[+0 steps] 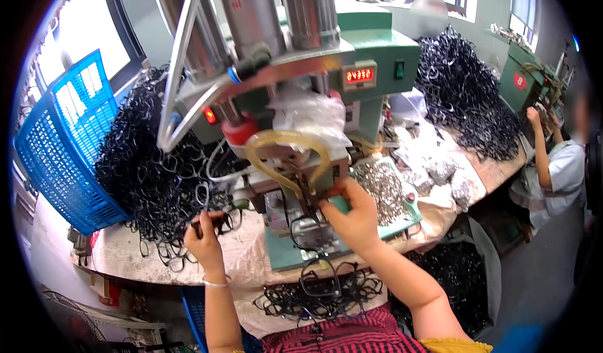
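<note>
Pinching a dark frame (220, 221) in narrowed fingers of the left hand (204, 245), left of the press (391, 54); reaching with the right hand (357, 218) to the press's front, cannot tell what its bent fingers grip; black heaps (461, 95) either side of the press, metal bits (380, 193) rightward

The machine (377, 44) is green, the left basket (69, 183) blue, the far-right frames (461, 95) black, the tubing (289, 137) amber, the near garment (339, 335) checked red and black (the sleeve (453, 346) plain yellow).
</note>
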A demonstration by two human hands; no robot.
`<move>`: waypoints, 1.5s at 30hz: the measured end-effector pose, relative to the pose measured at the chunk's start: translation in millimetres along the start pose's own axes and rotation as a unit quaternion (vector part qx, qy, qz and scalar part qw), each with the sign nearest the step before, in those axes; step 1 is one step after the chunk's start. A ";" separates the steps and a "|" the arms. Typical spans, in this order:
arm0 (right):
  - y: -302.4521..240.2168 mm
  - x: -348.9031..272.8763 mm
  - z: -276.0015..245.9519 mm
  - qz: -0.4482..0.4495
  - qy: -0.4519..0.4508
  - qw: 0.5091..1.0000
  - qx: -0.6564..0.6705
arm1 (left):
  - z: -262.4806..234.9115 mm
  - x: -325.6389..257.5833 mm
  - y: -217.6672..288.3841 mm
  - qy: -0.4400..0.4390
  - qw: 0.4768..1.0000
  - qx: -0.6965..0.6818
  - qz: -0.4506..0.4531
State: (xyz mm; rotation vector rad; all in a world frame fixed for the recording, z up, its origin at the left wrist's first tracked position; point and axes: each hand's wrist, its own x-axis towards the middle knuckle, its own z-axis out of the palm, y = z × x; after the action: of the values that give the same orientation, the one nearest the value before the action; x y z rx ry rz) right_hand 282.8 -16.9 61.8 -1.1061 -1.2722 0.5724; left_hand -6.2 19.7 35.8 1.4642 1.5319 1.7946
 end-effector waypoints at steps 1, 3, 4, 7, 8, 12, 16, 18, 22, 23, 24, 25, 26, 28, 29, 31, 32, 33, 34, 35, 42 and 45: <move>-4.2 -5.9 7.6 0.003 0.009 1.000 0.028 | -12.1 -5.0 -6.6 0.024 0.999 -0.012 -0.021; -4.8 -9.0 13.9 0.022 0.022 0.998 0.061 | -13.9 -16.5 -4.3 0.068 0.995 -0.062 -0.041; -4.3 -9.4 15.9 0.032 0.022 0.997 0.069 | -9.7 -18.1 9.3 0.065 0.994 -0.092 -0.009; -3.8 -7.7 13.0 0.057 0.006 0.995 0.084 | 3.1 -1.4 73.0 -0.006 0.961 -0.265 0.075; -3.2 -6.6 12.0 0.063 -0.011 0.993 0.097 | 4.0 3.6 101.8 -0.108 0.938 -0.302 0.136; -17.0 -7.1 20.8 0.077 0.003 0.976 0.205 | 24.1 23.6 154.8 -0.198 0.954 0.024 0.223; -33.9 -18.8 8.8 0.055 -0.040 0.992 0.105 | 20.3 12.8 150.3 -0.256 0.878 0.028 0.403; -34.9 -17.6 -9.6 0.023 -0.073 0.997 0.033 | 27.7 -16.5 153.8 -0.346 0.778 0.061 0.521; 33.3 -12.0 -59.3 -0.077 0.020 0.898 -0.433 | 52.8 -47.4 139.7 -0.337 0.711 0.048 0.615; 53.4 -13.2 -68.8 -0.075 0.027 0.895 -0.439 | 56.1 -49.3 138.0 -0.348 0.705 0.054 0.616; 70.5 -15.1 -78.9 -0.069 0.038 0.891 -0.447 | 59.1 -49.4 137.9 -0.348 0.702 0.042 0.620; 79.8 -17.4 -82.9 -0.063 0.046 0.889 -0.450 | 61.2 -49.4 137.1 -0.351 0.699 0.036 0.622; 79.7 -16.6 -83.1 -0.076 0.042 0.899 -0.430 | 63.0 -49.6 134.8 -0.354 0.698 0.029 0.622; 74.0 -5.0 -81.1 -0.104 0.033 0.916 -0.387 | 63.6 -40.8 131.6 -0.374 0.704 0.025 0.604; 68.6 3.0 -77.0 -0.080 0.061 0.932 -0.348 | 60.3 -36.7 131.6 -0.380 0.707 0.026 0.596; 80.0 -4.7 -80.2 0.002 0.057 0.939 -0.339 | 58.4 -40.6 130.6 -0.383 0.708 0.022 0.594; 79.5 -10.9 -76.7 -0.010 0.063 0.928 -0.368 | 58.9 -43.0 130.7 -0.384 0.707 0.021 0.594; 75.2 -15.3 -76.0 -0.068 0.040 0.913 -0.401 | 59.4 -45.1 131.8 -0.384 0.711 0.013 0.589; 74.5 -9.4 -70.4 -0.128 0.010 0.904 -0.408 | 58.2 -42.3 131.8 -0.367 0.710 0.021 0.600; 77.5 -8.2 -64.6 -0.174 -0.015 0.893 -0.415 | 59.8 -43.5 130.6 -0.363 0.705 0.023 0.610; 91.0 -3.1 -55.6 -0.039 0.132 0.981 -0.136 | -45.1 -54.6 13.4 -0.249 0.823 0.070 0.506; 79.0 -30.6 -76.9 0.119 0.212 0.969 0.052 | -64.7 19.3 -43.4 -0.200 0.829 0.286 0.436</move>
State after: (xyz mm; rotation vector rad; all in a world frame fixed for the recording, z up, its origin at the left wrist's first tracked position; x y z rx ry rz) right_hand 364.8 -36.0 -15.8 -1.2243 -0.7374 0.5369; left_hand -83.6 17.5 14.8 2.9817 1.3020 1.2261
